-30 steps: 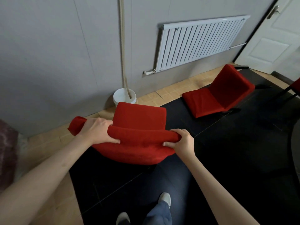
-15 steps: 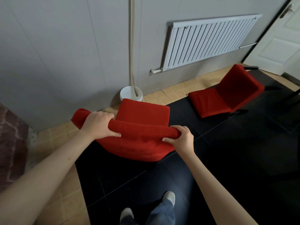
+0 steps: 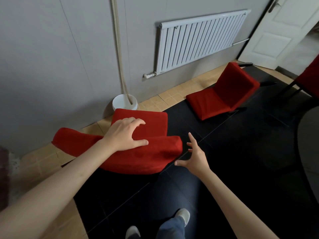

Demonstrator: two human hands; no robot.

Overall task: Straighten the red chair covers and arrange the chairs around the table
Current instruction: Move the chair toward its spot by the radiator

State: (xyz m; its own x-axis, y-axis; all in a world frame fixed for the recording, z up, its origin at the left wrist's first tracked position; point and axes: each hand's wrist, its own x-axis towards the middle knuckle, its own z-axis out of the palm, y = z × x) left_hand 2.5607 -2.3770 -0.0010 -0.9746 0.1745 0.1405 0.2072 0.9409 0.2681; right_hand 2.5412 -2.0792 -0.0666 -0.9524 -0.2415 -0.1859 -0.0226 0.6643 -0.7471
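The near red chair (image 3: 138,152) is sitting at about 10 o'clock from the person's feet, on the edge of the black floor (image 3: 241,161) where it meets the tan tiles (image 3: 43,163); its covered backrest is lying across the view and its seat is reaching toward the wall. The left hand (image 3: 126,133) is resting over the top of the backrest, fingers spread and lightly bent onto the red cover, thumb lying along the top edge; its grip is wide, pressing rather than pinching. The right hand (image 3: 195,157) is hovering just beside the backrest's right end, apart from the fabric, with a wide grip, fingers splayed and holding nothing.

A second red chair (image 3: 222,94) is lying tipped over at about 1 o'clock, near the white radiator (image 3: 200,40) on the grey wall. Part of a third red chair (image 3: 310,78) is showing at 2 o'clock by the white door (image 3: 279,31). A grey table (image 3: 309,152) edge is curving in at 3 o'clock. A white round base (image 3: 125,104) with a beige pole (image 3: 117,40) is standing just behind the near chair.
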